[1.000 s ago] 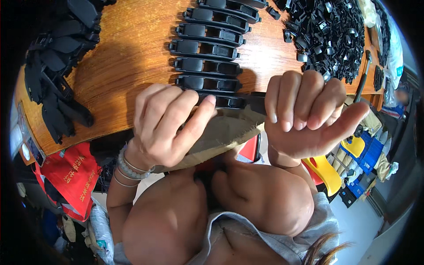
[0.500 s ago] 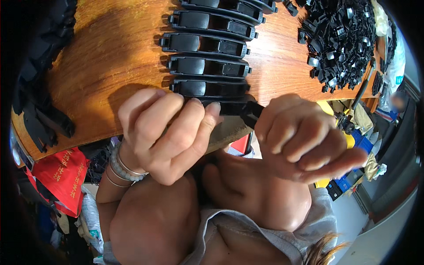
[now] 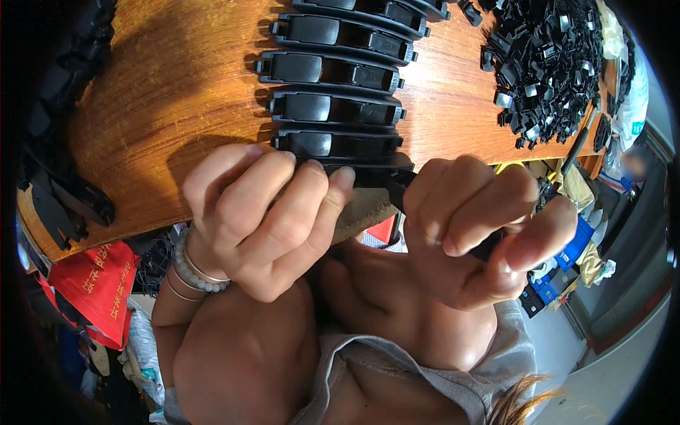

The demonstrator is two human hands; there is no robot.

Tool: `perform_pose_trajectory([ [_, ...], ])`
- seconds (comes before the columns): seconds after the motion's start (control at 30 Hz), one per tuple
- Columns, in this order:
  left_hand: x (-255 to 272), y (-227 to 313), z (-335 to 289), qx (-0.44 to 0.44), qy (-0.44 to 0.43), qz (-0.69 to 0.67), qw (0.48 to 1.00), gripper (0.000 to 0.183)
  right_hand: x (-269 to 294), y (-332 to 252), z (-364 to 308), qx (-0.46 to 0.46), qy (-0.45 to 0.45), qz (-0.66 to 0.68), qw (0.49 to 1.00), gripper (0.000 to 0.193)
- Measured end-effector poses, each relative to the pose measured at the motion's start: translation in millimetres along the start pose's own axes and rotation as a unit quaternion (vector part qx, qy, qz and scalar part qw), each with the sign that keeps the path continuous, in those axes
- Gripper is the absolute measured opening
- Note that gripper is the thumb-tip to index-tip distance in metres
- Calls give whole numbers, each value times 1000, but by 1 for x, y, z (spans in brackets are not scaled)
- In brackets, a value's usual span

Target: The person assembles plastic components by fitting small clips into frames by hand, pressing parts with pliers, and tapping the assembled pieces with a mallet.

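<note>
My left hand [image 3: 262, 219] is closed on a long black plastic piece [image 3: 375, 173] at the table's front edge, its fingertips pressing along the top. A beaded bracelet and thin bangles circle that wrist. My right hand [image 3: 482, 230] pinches a small black part [image 3: 398, 193] against the piece's right end; most of that part is hidden by the fingers. Something dark shows between the curled outer fingers, too hidden to name. Just beyond the held piece, several long black plastic housings [image 3: 308, 108] lie side by side in a column.
A heap of small black plastic parts [image 3: 545, 78] covers the table's right side. More long black pieces [image 3: 60, 195] lie along the left edge. Below the wooden table [image 3: 163, 106], a red bag [image 3: 92, 290] is at left, with blue and yellow items at right.
My right hand has turned, and its outer fingers have loosened from a tight curl. The small part has moved closer against the held piece's end. My left hand keeps nearly the same place.
</note>
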State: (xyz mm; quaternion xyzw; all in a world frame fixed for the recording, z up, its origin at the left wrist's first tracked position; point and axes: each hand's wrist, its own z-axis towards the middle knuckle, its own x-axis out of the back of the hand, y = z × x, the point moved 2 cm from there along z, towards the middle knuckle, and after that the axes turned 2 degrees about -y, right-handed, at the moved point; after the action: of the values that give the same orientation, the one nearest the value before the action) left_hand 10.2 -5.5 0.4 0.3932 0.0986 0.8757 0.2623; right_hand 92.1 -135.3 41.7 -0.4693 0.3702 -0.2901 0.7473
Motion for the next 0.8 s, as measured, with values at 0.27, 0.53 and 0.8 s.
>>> perform_pose_trajectory([
  [0.27, 2, -1, 3, -2, -17, 4, 1000, 12, 8, 4, -2, 39, -24, 14, 999, 21],
  [0.53, 5, -2, 1, -40, -52, -6, 998, 11, 5, 6, 1, 102, -23, 109, 988, 67],
  [0.8, 7, 0, 2, -18, -41, 0, 999, 13, 1, 3, 0, 99, -91, 48, 990, 61],
])
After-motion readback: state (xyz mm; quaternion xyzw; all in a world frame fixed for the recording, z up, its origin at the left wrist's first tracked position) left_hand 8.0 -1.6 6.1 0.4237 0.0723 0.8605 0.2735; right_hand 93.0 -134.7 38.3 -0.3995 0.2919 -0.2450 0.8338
